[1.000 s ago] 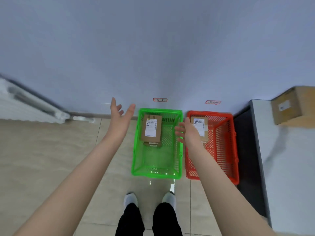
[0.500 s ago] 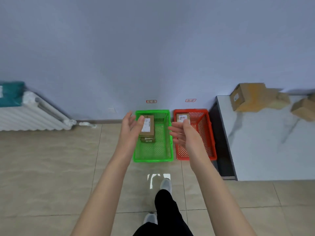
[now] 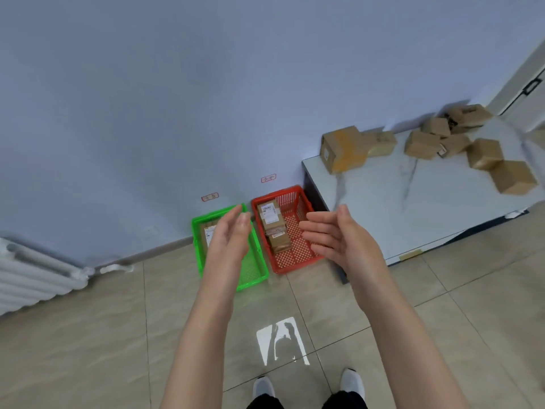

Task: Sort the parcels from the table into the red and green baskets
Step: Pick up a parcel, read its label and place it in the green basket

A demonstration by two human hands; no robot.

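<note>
A green basket [image 3: 256,271] and a red basket [image 3: 303,202] stand side by side on the floor against the wall. The red one holds stacked brown parcels [image 3: 272,228]; a parcel [image 3: 208,233] in the green one is mostly hidden behind my left hand [image 3: 231,236]. Both hands are raised in front of the baskets, palms facing each other, fingers straight, holding nothing. My right hand [image 3: 339,236] hovers between the red basket and the white table [image 3: 413,208]. Several brown cardboard parcels [image 3: 343,149] lie at the table's far side.
A white radiator [image 3: 32,276] runs along the wall at the left. Small red labels [image 3: 268,178] are stuck on the wall above each basket. Tiled floor stretches in front, with my shoes [image 3: 351,382] at the bottom. A door frame [image 3: 528,84] shows at the far right.
The view has swung to the right and back from the baskets, bringing more of the table and its parcels into sight. Both hands stay empty and have drawn closer together.
</note>
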